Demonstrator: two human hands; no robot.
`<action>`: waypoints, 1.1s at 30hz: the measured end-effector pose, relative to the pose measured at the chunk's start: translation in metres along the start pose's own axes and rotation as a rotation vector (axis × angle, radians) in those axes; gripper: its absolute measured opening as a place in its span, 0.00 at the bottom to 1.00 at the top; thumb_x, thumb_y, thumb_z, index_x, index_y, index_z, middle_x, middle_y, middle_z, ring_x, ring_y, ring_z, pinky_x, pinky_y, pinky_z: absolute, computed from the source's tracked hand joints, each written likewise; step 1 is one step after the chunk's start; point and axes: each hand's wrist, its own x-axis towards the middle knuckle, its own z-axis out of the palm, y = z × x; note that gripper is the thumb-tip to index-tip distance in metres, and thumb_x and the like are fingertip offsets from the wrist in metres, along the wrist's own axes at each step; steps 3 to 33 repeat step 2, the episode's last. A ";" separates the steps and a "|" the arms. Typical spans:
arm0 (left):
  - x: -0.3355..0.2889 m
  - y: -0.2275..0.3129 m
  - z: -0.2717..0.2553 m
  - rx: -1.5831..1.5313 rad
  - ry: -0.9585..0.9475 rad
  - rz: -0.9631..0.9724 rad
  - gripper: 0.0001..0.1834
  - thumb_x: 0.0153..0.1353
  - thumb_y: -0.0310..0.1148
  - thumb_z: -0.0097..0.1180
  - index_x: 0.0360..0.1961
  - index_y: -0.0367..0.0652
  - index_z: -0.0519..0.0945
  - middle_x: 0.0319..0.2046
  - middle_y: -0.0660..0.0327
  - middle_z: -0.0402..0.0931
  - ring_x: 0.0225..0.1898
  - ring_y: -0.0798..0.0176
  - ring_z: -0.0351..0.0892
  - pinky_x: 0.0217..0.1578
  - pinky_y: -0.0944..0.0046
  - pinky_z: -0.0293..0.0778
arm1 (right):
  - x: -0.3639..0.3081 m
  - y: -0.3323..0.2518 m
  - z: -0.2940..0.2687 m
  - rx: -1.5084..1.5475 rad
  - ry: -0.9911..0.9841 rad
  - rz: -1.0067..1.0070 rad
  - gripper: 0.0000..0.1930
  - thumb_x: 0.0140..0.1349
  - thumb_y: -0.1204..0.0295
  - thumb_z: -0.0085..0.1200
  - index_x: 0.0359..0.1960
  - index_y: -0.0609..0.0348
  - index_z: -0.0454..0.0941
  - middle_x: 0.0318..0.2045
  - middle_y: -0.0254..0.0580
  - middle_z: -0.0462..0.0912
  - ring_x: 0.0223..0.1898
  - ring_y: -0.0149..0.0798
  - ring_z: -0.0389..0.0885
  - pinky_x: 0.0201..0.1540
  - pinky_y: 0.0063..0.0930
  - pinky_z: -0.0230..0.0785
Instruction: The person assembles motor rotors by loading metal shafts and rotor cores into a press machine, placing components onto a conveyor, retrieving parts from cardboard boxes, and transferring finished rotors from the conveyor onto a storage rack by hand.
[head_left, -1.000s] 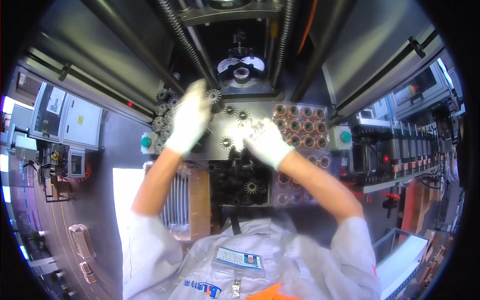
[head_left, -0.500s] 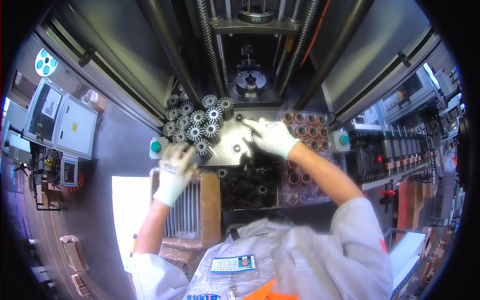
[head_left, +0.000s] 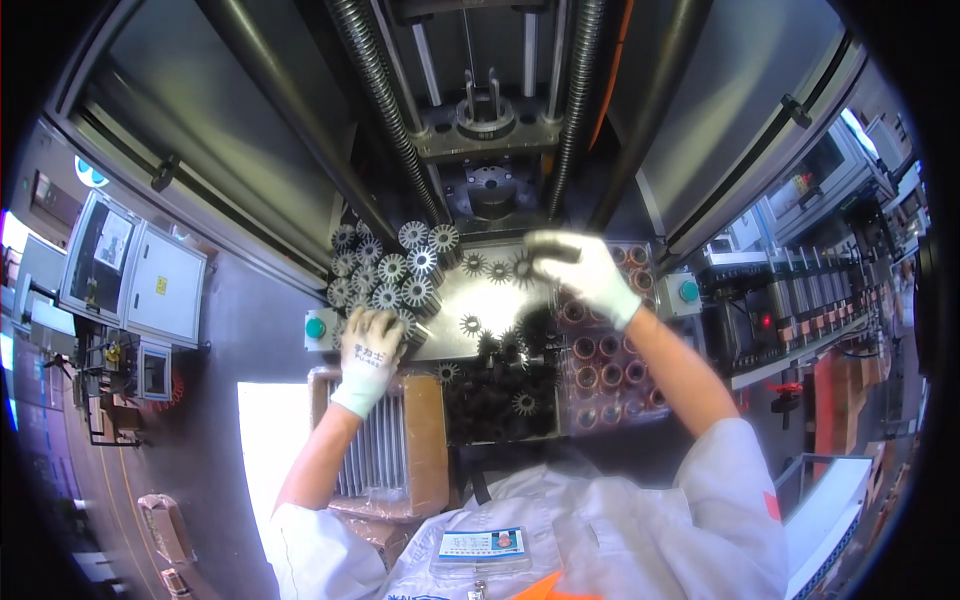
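My left hand [head_left: 370, 345], in a white glove, reaches to the front of a cluster of slotted cylindrical metal cores [head_left: 391, 267]. Its fingers lie slightly apart, their tips against the frontmost core. My gloved right hand [head_left: 590, 275] hovers over the right end of the metal plate [head_left: 450, 340]; motion smears its fingers, so any hold is unclear. Just left of them, dark toothed discs [head_left: 498, 270] form a short row along the plate's back. Another toothed disc [head_left: 470, 324] lies alone nearer me. More dark discs [head_left: 524, 404] fill a tray in front.
Copper-coloured rings [head_left: 610, 375] sit in clear trays at right. Ahead stands a press with a crossbeam [head_left: 485, 140] between rods and springs. Green buttons [head_left: 316, 327] flank the plate. A cardboard box [head_left: 428, 440] of metal rods is below my left hand.
The whole view has shifted. My right hand has moved right, away from the disc it touched, and more discs show in the row. The press crossbeam appears lower, closer to its base.
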 end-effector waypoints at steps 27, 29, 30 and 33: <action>0.003 -0.006 0.007 -0.005 0.013 -0.010 0.25 0.42 0.31 0.72 0.46 0.48 0.81 0.52 0.59 0.76 0.58 0.50 0.71 0.66 0.42 0.62 | 0.030 -0.013 -0.001 0.011 0.082 -0.062 0.19 0.64 0.79 0.58 0.58 0.64 0.79 0.49 0.41 0.85 0.49 0.32 0.84 0.54 0.25 0.76; 0.003 -0.006 0.007 -0.005 0.013 -0.010 0.25 0.42 0.31 0.72 0.46 0.48 0.81 0.52 0.59 0.76 0.58 0.50 0.71 0.66 0.42 0.62 | 0.030 -0.013 -0.001 0.011 0.082 -0.062 0.19 0.64 0.79 0.58 0.58 0.64 0.79 0.49 0.41 0.85 0.49 0.32 0.84 0.54 0.25 0.76; 0.003 -0.006 0.007 -0.005 0.013 -0.010 0.25 0.42 0.31 0.72 0.46 0.48 0.81 0.52 0.59 0.76 0.58 0.50 0.71 0.66 0.42 0.62 | 0.030 -0.013 -0.001 0.011 0.082 -0.062 0.19 0.64 0.79 0.58 0.58 0.64 0.79 0.49 0.41 0.85 0.49 0.32 0.84 0.54 0.25 0.76; 0.003 -0.006 0.007 -0.005 0.013 -0.010 0.25 0.42 0.31 0.72 0.46 0.48 0.81 0.52 0.59 0.76 0.58 0.50 0.71 0.66 0.42 0.62 | 0.030 -0.013 -0.001 0.011 0.082 -0.062 0.19 0.64 0.79 0.58 0.58 0.64 0.79 0.49 0.41 0.85 0.49 0.32 0.84 0.54 0.25 0.76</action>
